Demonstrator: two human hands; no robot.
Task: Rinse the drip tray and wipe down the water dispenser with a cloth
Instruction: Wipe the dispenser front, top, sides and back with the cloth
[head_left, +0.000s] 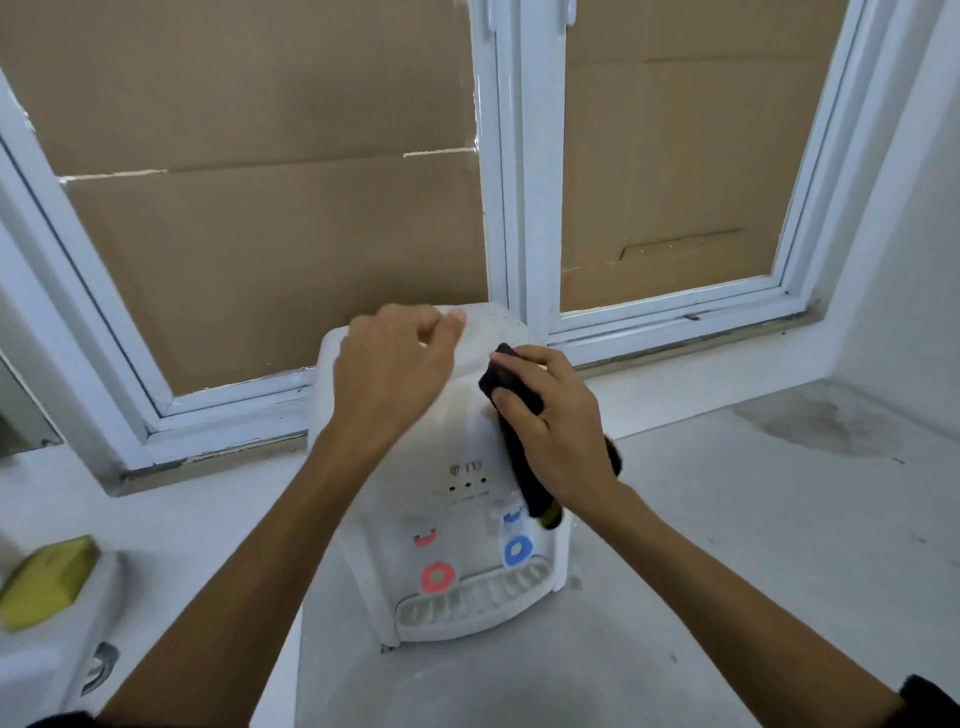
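A white water dispenser (462, 478) stands on the counter in front of the window, with a red tap (437, 577) and a blue tap (518, 551) on its front. Its white slotted drip tray (467, 603) sits in place below the taps. My right hand (556, 421) holds a black cloth (511, 387) against the dispenser's upper right side; the cloth hangs down past the hand. My left hand (395, 364) rests over the dispenser's top left, fingers loosely curled and holding nothing.
A yellow-green sponge (49, 579) lies on a white ledge at the far left. The pale counter (753, 519) runs to the right, with a damp stain near the corner. Behind stands a white-framed window (511, 208) covered with cardboard.
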